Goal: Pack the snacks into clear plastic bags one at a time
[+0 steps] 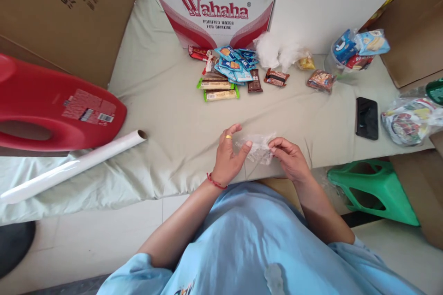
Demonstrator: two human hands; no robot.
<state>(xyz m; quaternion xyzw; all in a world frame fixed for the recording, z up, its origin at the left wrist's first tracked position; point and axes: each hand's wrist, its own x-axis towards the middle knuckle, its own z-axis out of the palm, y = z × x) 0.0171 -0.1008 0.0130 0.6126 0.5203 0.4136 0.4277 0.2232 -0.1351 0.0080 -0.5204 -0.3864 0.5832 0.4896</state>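
Note:
A crumpled clear plastic bag (259,150) is between my hands, just above the table's near edge. My right hand (290,156) pinches its right side between thumb and fingers. At the left side, my left hand (228,156) has its thumb laid over the plastic, with its upper fingers curved apart from the thumb; its other fingers are hidden. Beyond my hands lies a pile of blue snack packets (235,64). Yellow-and-green wrapped bars (221,95), a dark brown packet (255,81) and a brown-red packet (276,77) lie around that pile.
A Wahaha water carton (218,14) stands behind the snacks. To the left are a red jug (62,106) and a white roll (76,166). A phone (367,118), a bag of snacks (408,122) and a tub of packets (356,50) are right. A green stool (377,189) stands below.

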